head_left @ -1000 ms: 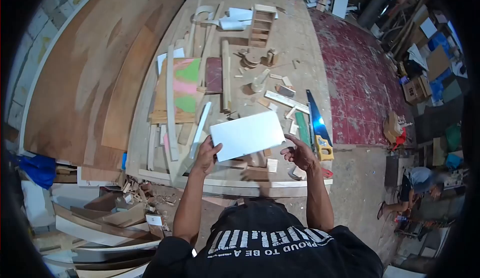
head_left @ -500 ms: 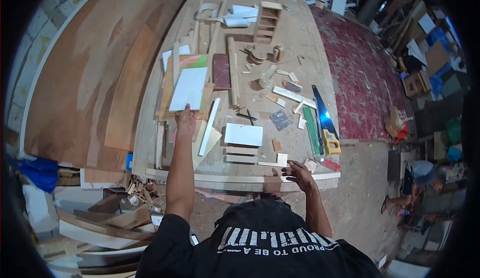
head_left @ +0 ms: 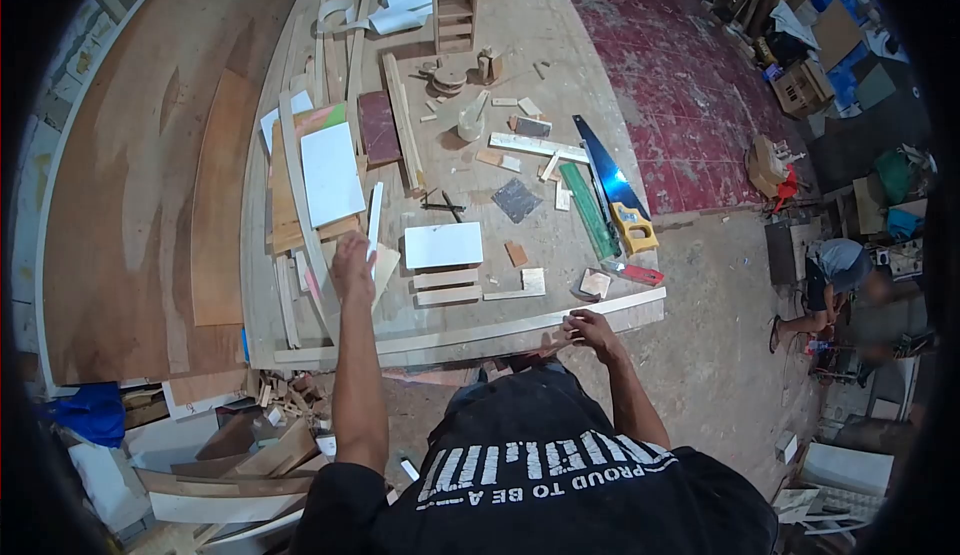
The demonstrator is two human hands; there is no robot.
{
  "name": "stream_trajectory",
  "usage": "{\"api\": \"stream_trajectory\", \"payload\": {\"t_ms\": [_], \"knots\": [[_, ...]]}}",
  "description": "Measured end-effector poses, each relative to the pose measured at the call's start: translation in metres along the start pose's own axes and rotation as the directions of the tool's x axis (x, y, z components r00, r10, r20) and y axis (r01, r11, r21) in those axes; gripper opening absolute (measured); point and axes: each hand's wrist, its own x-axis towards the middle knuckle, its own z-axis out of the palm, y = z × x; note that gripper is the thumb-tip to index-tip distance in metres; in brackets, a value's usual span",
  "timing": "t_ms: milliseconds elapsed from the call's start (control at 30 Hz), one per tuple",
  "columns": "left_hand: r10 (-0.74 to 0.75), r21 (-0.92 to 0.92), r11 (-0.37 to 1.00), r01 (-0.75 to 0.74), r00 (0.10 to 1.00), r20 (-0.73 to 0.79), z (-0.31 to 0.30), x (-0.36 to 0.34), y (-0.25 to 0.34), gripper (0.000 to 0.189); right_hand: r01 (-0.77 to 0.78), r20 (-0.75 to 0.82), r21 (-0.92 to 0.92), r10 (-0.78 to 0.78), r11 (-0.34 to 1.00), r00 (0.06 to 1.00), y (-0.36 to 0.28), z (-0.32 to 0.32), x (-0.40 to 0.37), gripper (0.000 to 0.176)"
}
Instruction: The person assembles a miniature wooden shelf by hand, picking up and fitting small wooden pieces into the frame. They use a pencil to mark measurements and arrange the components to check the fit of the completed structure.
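Note:
My left hand (head_left: 352,267) is over the left part of the bench, its fingers loosely bent and holding nothing that shows. Its thumb side is right beside a narrow white strip (head_left: 376,217). Just beyond the fingertips, a white rectangular board (head_left: 333,175) lies on a stack of thin sheets. My right hand (head_left: 592,335) hovers at the near edge with fingers apart, close by a long pale wood strip (head_left: 470,336) lying along that edge. Between the hands, a white block (head_left: 443,246) rests beyond two short pale strips (head_left: 447,287).
A handsaw (head_left: 632,225) with a yellow handle lies at the right, beside a green strip (head_left: 590,211) and a red-handled tool (head_left: 640,274). A small wooden shelf (head_left: 455,15) stands at the far end. Another person (head_left: 835,275) crouches on the floor at right.
My left hand has come off the white board and drawn back toward the narrow strip. The right hand stays by the near edge. The whole view has shifted.

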Motion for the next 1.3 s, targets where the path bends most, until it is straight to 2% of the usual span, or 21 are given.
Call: {"api": "stream_trajectory", "payload": {"t_ms": [33,67,133,167,200,267,300,367,400,467,500,567,633,700,800,833,900,1100,1200,1267,1300], "knots": [[-0.001,0.123,0.992,-0.008,0.997,0.073,-0.003,-0.013,-0.007,0.034,0.034,-0.022,-0.118,-0.036,0.992,0.999,0.003,-0.002,0.005,0.042],[-0.004,0.132,0.991,-0.004,0.998,0.065,-0.007,-0.027,-0.015,0.034,0.093,-0.036,-0.217,-0.103,0.972,0.994,0.005,-0.006,0.01,0.039],[0.099,0.439,0.886,-0.148,0.986,0.131,-0.015,-0.05,-0.032,0.029,0.185,-0.06,-0.476,-0.242,0.86,0.968,0.003,-0.012,0.023,0.035],[0.099,0.444,0.884,-0.145,0.987,0.124,-0.02,-0.058,-0.04,0.029,0.219,-0.054,-0.582,-0.306,0.783,0.95,-0.001,-0.013,0.026,0.034],[0.144,0.543,0.821,-0.177,0.984,0.103,-0.028,-0.06,-0.056,0.025,0.22,-0.046,-0.581,-0.302,0.783,0.952,-0.001,-0.013,0.03,0.034],[0.293,0.73,0.624,-0.278,0.95,0.111,-0.029,-0.078,-0.066,0.022,0.344,-0.042,-0.716,-0.529,0.608,0.848,-0.002,-0.013,0.043,0.03],[0.297,0.731,0.625,-0.273,0.95,0.101,-0.03,-0.083,-0.073,0.022,0.349,-0.031,-0.717,-0.528,0.604,0.849,-0.009,-0.01,0.045,0.03],[0.317,0.805,0.507,-0.308,0.935,0.158,-0.038,-0.087,-0.091,0.024,0.362,0.038,-0.695,-0.471,0.621,0.881,-0.027,0.004,0.044,0.031],[0.272,0.799,0.544,-0.256,0.955,0.12,-0.04,-0.085,-0.101,0.026,0.368,0.046,-0.695,-0.472,0.618,0.88,-0.029,0.012,0.049,0.031],[0.258,0.793,0.553,-0.256,0.957,0.128,-0.037,-0.088,-0.109,0.028,0.538,0.176,-0.624,-0.569,0.567,0.804,-0.028,0.032,0.063,0.033],[0.242,0.785,0.563,-0.259,0.96,0.143,-0.035,-0.088,-0.111,0.029,0.543,0.181,-0.623,-0.571,0.564,0.801,-0.035,0.045,0.064,0.033],[0.232,0.808,0.523,-0.272,0.957,0.172,-0.036,-0.08,-0.116,0.032,0.511,0.211,-0.541,-0.481,0.668,0.851,-0.051,0.074,0.063,0.035],[0.292,0.77,0.529,-0.356,0.929,0.228,-0.037,-0.069,-0.128,0.035,0.515,0.233,-0.552,-0.472,0.656,0.85,-0.057,0.099,0.077,0.037],[0.258,0.764,0.561,-0.318,0.944,0.204,-0.036,-0.06,-0.131,0.035,0.516,0.255,-0.563,-0.458,0.646,0.852,-0.059,0.12,0.086,0.039],[0.244,0.754,0.579,-0.312,0.948,0.205,-0.034,-0.051,-0.126,0.031,0.499,0.209,-0.491,-0.459,0.714,0.863,-0.064,0.142,0.091,0.039],[0.187,0.769,0.568,-0.292,0.956,0.225,-0.031,-0.052,-0.118,0.031,0.496,0.208,-0.494,-0.457,0.714,0.865,-0.06,0.148,0.096,0.039],[0.126,0.785,0.557,-0.271,0.962,0.243,-0.028,-0.054,-0.11,0.03,0.555,0.186,-0.54,-0.554,0.633,0.812,-0.054,0.158,0.104,0.03],[0.139,0.797,0.512,-0.319,0.947,0.29,-0.027,-0.056,-0.101,0.031,0.543,0.106,-0.571,-0.6,0.616,0.793,-0.042,0.172,0.111,0.033],[0.206,0.75,0.553,-0.363,0.932,0.299,-0.035,-0.054,-0.107,0.027,0.526,0.045,-0.567,-0.614,0.634,0.788,-0.04,0.172,0.106,0.034],[0.081,0.783,0.555,-0.279,0.956,0.283,-0.043,-0.054,-0.106,0.026,0.48,0.036,-0.591,-0.573,0.648,0.818,-0.04,0.17,0.099,0.034],[0.081,0.783,0.555,-0.282,0.955,0.286,-0.043,-0.059,-0.103,0.026,0.433,0.028,-0.616,-0.531,0.657,0.847,-0.04,0.17,0.095,0.034]]}}
